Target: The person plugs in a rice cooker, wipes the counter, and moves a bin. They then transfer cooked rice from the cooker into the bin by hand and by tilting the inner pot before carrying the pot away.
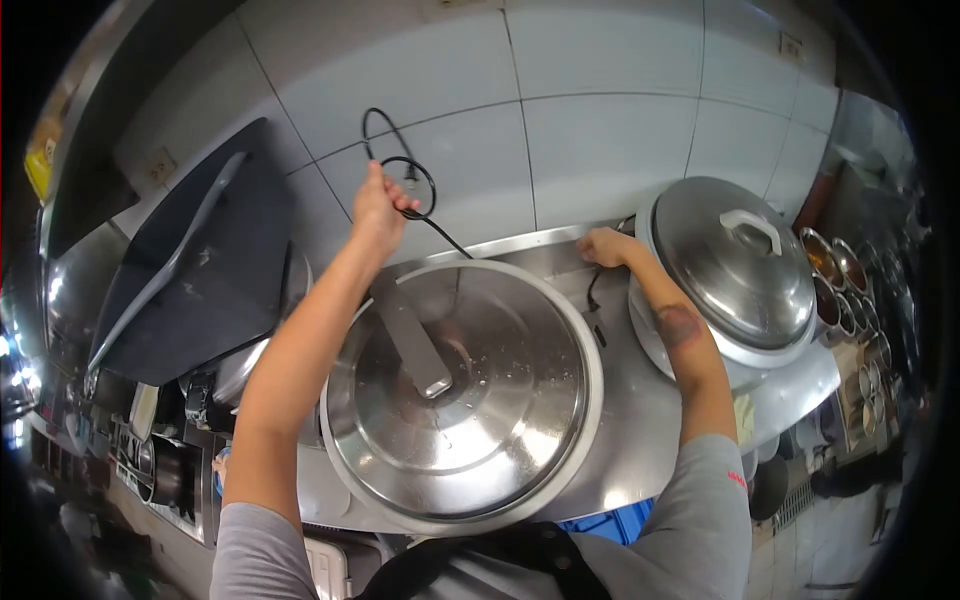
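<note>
My left hand (378, 205) is raised against the tiled wall and grips a looped black power cord (420, 190), whose tail runs down behind a big steel pot lid (480, 400). My right hand (606, 246) reaches into the gap behind the counter, next to a smaller lidded steel pot (735, 265); its fingers are closed around something dark, perhaps the cord's other part, but I cannot tell. The big lid has a flat metal handle (410, 340) and sits just below both arms.
A dark flat tray (200, 260) leans on the wall at left. Small steel bowls with sauces (840, 290) line the right side. Pans and utensils (165, 450) crowd the lower left. A blue crate (610, 525) sits under the steel counter (640, 430).
</note>
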The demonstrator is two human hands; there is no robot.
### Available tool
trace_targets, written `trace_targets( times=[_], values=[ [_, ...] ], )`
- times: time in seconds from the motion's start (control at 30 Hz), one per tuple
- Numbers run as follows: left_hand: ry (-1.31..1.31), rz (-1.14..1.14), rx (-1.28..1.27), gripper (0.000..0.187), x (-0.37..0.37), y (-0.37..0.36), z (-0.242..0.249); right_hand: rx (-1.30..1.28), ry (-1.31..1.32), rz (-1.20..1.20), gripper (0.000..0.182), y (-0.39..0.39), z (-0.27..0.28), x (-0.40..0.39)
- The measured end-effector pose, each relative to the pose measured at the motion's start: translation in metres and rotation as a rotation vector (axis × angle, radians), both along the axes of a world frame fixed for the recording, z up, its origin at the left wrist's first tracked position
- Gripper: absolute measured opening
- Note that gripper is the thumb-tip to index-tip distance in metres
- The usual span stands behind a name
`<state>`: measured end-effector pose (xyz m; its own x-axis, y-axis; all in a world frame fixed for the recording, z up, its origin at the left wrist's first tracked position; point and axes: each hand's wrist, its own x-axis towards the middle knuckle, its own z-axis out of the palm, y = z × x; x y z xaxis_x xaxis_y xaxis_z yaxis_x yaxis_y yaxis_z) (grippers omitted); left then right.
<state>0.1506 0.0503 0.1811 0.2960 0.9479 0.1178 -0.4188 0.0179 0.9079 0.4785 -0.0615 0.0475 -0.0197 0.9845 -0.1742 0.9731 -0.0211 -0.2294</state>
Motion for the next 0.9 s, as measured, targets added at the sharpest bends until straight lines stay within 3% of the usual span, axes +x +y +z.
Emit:
trace_targets(
  times=[0.1, 0.23, 0.3, 0.33, 0.4, 0.53, 0.6, 0.73, 0.8, 0.83, 0.9],
  values=[
    [-0.001, 0.031, 0.105, 0.039, 0.019, -0.011, -0.013, 0.181, 0.968, -0.038, 0.046, -0.010, 0.064, -0.048],
    [0.384, 0.145, 0.591, 0.038, 0.047, -0.058, -0.029, 0.281, 1.562, -0.041, 0.076, -0.022, 0.169, -0.097],
    [0.622, 0.108, 0.756, 0.032, 0.052, -0.091, -0.032, 0.240, 1.790, -0.297, 0.075, -0.022, 0.214, -0.099],
    [0.621, 0.117, 0.752, 0.032, 0.052, -0.101, -0.032, 0.233, 1.787, -0.292, 0.075, -0.016, 0.224, -0.093],
    [0.695, 0.085, 1.240, 0.025, 0.050, -0.113, -0.030, 0.225, 1.432, -0.287, 0.068, -0.011, 0.237, -0.074],
    [0.817, 0.029, 1.334, 0.019, 0.048, -0.107, -0.025, 0.026, 1.114, -0.150, 0.055, -0.008, 0.260, -0.084],
    [0.849, 0.079, 1.460, 0.018, 0.048, -0.098, -0.022, 0.267, 0.796, -0.239, 0.042, -0.006, 0.264, -0.102],
    [0.979, -0.017, 1.382, 0.023, 0.042, -0.077, -0.016, 0.307, 0.674, -0.131, 0.035, 0.026, 0.280, -0.103],
    [1.100, 0.080, 1.474, 0.038, 0.029, -0.073, -0.023, 0.663, 0.499, -0.184, 0.030, 0.051, 0.289, -0.104],
    [1.101, 0.098, 1.469, 0.038, 0.018, -0.078, -0.020, 0.664, 0.493, -0.168, 0.030, 0.072, 0.295, -0.095],
    [1.163, -0.010, 1.160, 0.054, -0.012, -0.104, -0.002, 0.873, 0.161, -0.314, 0.034, 0.111, 0.309, -0.070]
  ],
)
